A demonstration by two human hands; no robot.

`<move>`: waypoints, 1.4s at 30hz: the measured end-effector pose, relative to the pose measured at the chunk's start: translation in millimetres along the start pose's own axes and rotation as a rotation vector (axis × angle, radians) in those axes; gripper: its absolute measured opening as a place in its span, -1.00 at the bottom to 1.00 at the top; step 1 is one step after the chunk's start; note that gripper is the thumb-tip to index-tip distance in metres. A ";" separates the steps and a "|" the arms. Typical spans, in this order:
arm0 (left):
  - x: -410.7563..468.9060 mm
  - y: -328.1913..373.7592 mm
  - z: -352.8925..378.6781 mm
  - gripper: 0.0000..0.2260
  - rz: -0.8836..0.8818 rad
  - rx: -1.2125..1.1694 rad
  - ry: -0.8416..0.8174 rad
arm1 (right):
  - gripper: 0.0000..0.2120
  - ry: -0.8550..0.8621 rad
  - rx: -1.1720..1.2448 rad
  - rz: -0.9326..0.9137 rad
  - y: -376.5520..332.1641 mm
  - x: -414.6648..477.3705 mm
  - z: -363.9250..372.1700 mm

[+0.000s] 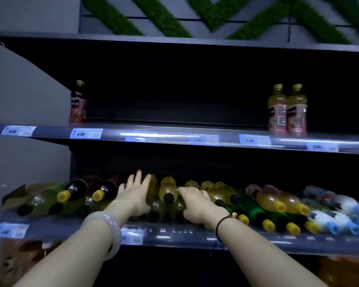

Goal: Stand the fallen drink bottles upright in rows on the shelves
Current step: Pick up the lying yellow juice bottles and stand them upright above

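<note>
Many fallen bottles [272,201] lie heaped on the lower shelf [174,235]. The left hand [136,195] rests on them, fingers spread straight; the right hand [197,206] curls its fingers over yellow ones, grip unclear. Three upright bottles [278,109] stand above.

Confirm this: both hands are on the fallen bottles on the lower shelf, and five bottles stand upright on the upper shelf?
Not five: the head view shows three on the upper shelf, a dark bottle left, two yellow bottles right.
</note>
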State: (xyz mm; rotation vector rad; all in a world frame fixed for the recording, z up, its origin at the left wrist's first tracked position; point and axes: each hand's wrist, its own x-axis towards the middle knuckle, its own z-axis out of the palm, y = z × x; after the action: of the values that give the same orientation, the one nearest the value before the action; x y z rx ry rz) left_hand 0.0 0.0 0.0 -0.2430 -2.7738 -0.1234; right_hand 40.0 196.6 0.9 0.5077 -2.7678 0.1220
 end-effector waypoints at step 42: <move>-35.0 -40.0 -173.9 -0.85 0.341 -0.908 0.544 | -0.77 0.470 0.956 -0.056 -59.7 -6.0 -135.3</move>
State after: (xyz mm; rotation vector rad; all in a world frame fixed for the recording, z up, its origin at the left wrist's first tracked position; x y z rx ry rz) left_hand 83.7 -64.8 147.9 -0.7584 -1.9321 -1.1599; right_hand 107.1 161.9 128.2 0.6529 -2.0804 1.3814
